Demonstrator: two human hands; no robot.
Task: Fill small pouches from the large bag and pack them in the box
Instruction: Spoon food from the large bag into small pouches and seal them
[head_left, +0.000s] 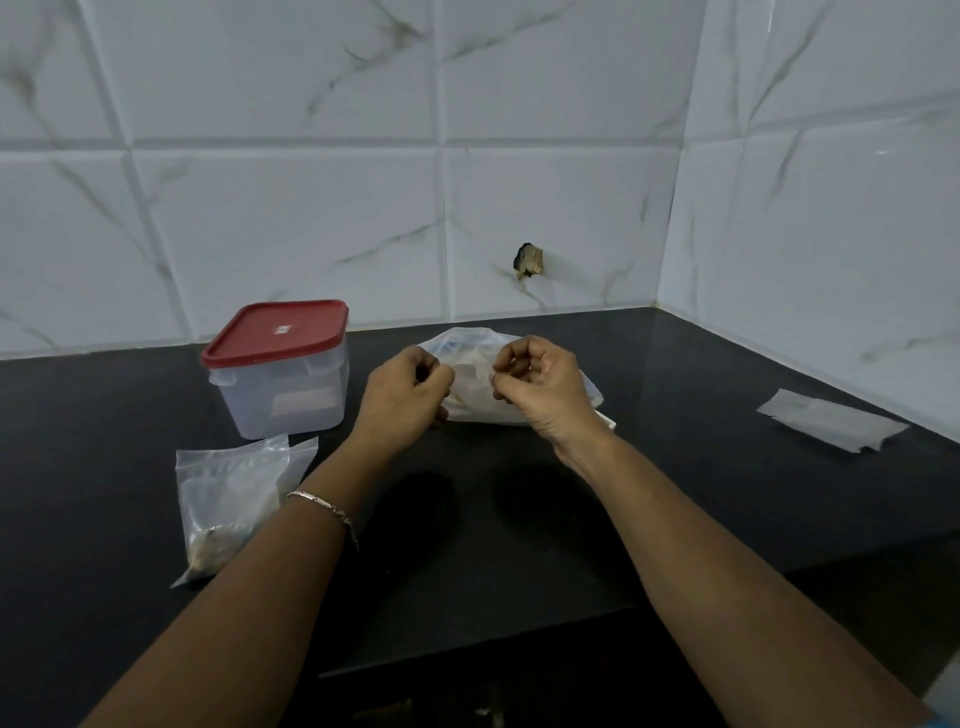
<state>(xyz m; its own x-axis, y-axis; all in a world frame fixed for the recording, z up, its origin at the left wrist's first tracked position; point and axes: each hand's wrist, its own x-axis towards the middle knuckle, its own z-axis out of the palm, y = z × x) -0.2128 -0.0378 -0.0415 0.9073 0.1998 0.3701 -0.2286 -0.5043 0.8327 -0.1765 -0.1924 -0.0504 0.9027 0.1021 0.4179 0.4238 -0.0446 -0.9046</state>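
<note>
A large whitish plastic bag (475, 387) lies on the black counter (519, 519) near the back wall. My left hand (402, 392) and my right hand (540, 387) are both at its near side, fingers curled, pinching the plastic between them. A clear plastic box (283, 395) with a red lid (275, 332) stands shut to the left of the bag. In front of the box lies a small clear pouch (228, 504) with brownish contents; my left forearm hides its right edge.
Flat empty pouches (831, 421) lie at the far right of the counter, close to the side wall. White tiled walls close the back and right side. The counter's front edge steps back at lower right (727, 587).
</note>
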